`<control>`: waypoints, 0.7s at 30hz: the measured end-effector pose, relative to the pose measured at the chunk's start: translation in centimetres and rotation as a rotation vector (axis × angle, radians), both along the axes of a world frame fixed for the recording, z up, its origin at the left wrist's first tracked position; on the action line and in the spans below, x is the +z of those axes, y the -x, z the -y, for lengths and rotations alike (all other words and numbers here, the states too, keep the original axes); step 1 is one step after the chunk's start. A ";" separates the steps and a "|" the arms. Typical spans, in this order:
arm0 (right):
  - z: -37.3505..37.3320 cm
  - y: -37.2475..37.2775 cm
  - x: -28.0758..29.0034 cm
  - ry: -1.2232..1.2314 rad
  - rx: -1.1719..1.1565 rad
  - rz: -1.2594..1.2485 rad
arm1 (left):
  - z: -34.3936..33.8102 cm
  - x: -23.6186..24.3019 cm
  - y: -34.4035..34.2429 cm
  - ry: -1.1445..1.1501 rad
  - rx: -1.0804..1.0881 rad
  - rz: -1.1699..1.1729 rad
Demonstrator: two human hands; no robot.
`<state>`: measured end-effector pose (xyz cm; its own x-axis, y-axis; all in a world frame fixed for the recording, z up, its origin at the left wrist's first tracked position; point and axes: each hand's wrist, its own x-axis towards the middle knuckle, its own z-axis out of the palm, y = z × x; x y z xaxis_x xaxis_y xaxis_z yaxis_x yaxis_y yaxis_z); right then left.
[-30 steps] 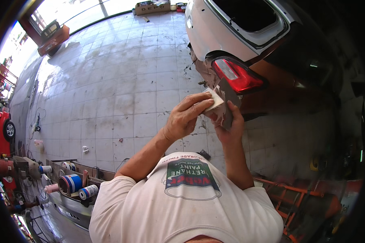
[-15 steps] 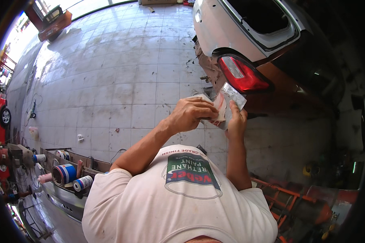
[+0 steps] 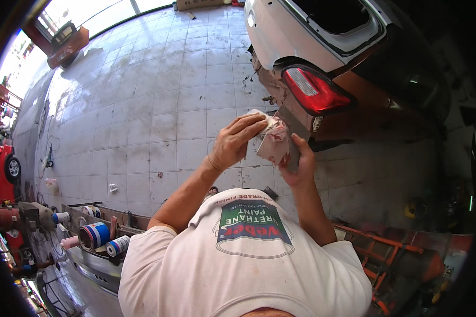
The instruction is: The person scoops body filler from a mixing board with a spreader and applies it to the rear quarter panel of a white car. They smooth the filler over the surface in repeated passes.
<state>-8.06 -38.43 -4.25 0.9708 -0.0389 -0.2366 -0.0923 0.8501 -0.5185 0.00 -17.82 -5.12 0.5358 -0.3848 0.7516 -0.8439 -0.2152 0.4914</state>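
My left hand grips a small white, flat spreader, its fingers curled over the edge of the piece. My right hand holds a thin grey board, thumb along the near side. Pale putty streaked with red lies lumped between spreader and board, where the two meet. Just beyond my hands is the rear corner of a car with a red tail light and brown masking paper hanging below it.
Tiled floor stretches left of the car. Paint cans sit on a grey bumper-like part at lower left. An orange metal stand is at lower right. A red car is at far left, an orange vehicle part upper left.
My left hand and the spreader have moved left and a little up across the board. The board has turned, and the red-streaked putty is now bunched under the spreader.
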 end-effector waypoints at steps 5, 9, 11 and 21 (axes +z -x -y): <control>0.8 0.1 -0.2 0.379 -0.212 -0.049 | -1.6 -0.2 -0.4 -0.058 0.147 -0.048; 2.5 -1.2 -0.4 0.418 -0.280 0.009 | 0.3 3.6 4.9 -0.238 -0.061 0.030; 3.0 -0.7 -0.7 0.700 -0.267 -0.052 | -2.6 1.0 3.9 -0.299 -0.080 0.029; 0.3 -0.2 3.1 1.232 -0.202 0.322 | 1.8 3.4 2.7 0.038 -0.158 -0.140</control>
